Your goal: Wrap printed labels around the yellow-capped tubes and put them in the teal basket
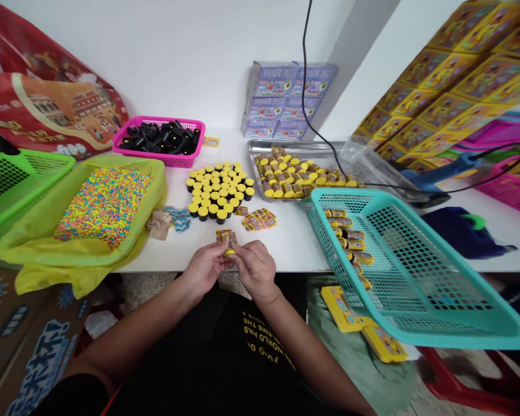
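My left hand (205, 267) and my right hand (257, 267) meet over the front edge of the table, fingers closed. Between their fingertips is a small yellow-capped canister (230, 242) with a printed label around it; my fingers hide part of it. Just beyond lie loose printed labels (260, 219). Behind these, several black canisters with yellow tops (214, 190) stand upright in a cluster. A crumpled brown and blue cloth (169, 222) lies to the left of the cluster.
A yellow bag-lined tub (149, 173) at left holds colourful candy beads. A pink basket (118, 141) holds black parts. Labelled canisters fill a metal tray (253, 151) and lie in a teal basket (420, 341), which overhangs the table edge. A black cable (304, 75) hangs down.
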`<move>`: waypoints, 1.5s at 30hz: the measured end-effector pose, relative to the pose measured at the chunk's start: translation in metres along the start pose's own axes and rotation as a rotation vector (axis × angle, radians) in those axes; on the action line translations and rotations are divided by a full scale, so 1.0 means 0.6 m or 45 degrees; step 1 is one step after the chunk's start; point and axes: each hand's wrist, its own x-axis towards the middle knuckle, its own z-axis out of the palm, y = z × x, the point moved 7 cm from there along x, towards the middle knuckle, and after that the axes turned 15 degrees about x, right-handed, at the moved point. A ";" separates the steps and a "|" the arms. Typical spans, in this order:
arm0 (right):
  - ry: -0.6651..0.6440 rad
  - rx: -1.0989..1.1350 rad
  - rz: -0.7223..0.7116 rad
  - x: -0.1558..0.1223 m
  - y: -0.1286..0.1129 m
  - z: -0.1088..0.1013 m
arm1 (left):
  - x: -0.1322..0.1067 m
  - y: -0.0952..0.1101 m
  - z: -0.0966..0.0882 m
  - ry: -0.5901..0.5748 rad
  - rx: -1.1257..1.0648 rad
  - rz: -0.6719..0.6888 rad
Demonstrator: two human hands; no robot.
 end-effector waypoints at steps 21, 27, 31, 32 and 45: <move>0.040 0.140 0.143 -0.003 0.016 0.008 | 0.004 0.011 -0.002 0.038 0.034 0.045; 0.034 0.053 0.043 -0.006 0.010 0.002 | 0.003 -0.002 0.006 -0.044 0.023 -0.021; 0.051 0.032 0.145 -0.007 0.016 -0.004 | 0.002 0.000 0.011 -0.147 -0.031 -0.044; 0.065 0.057 0.181 -0.007 0.018 -0.006 | 0.002 0.001 0.011 -0.154 -0.043 -0.033; 0.198 0.312 0.329 -0.017 0.033 -0.009 | 0.002 -0.012 0.012 -0.143 -0.007 -0.014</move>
